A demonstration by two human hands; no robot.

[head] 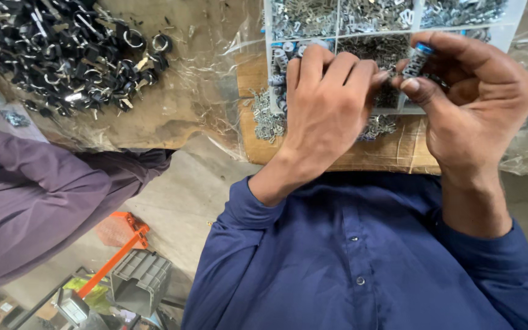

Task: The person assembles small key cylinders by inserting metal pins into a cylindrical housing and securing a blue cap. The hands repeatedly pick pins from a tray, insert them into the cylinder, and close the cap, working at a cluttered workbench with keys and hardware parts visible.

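Here the right hand (478, 98) is closed around a small grey cylinder with a blue cap (417, 59), pinched between the thumb and the forefinger at about one o'clock in the picture, so that the blue end points up and away from the body. The left hand (328, 104) is just beside it, near twelve o'clock, with the fingers curled and the fingertips (379, 76) brought to the lower end of the cylinder; if a small piece is held between them I cannot tell, because the hand hides it. Both hands are above a white tray with compartments (514, 27), full of small silver metal parts (304, 18), and some loose parts (267, 119) lie on the wooden board (398, 153) at the tray's near edge. At ten o'clock a heap of black pieces with metal rings (62, 55) lies on clear plastic sheet (209, 79). At eight o'clock the purple sleeve (38, 201) of another person comes in, and at seven o'clock, lower down, is an orange tool (120, 244).
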